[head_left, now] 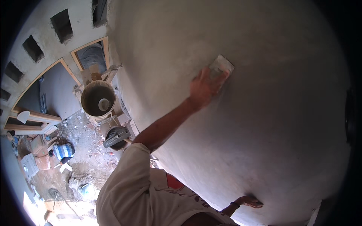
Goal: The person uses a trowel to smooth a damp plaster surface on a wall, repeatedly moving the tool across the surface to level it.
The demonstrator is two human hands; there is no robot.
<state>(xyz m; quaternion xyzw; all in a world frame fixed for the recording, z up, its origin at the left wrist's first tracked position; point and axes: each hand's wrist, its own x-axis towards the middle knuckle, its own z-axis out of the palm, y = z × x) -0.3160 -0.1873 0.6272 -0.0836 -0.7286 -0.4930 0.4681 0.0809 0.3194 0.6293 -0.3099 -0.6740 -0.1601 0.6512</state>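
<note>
My left hand [203, 84], slightly blurred, grips a plastering float [221, 62] against the grey plastered wall [286, 113] that fills the right side of the view. The float's face is pale and smeared, and my forearm reaches up to it from the lower middle. My right hand [251, 201], low on the right with a dark band at the wrist, is by the same wall, fingers loosely extended and holding nothing visible; whether it touches the surface I cannot tell.
A large bucket [86, 94] holding a small container stands on wooden supports, left of my arm. Below it are another bucket [113, 148] and a metal tool [117, 137]. A person in a striped shirt [63, 150] bends among boards and rubble. Door frames [68, 69] and square openings line the far wall.
</note>
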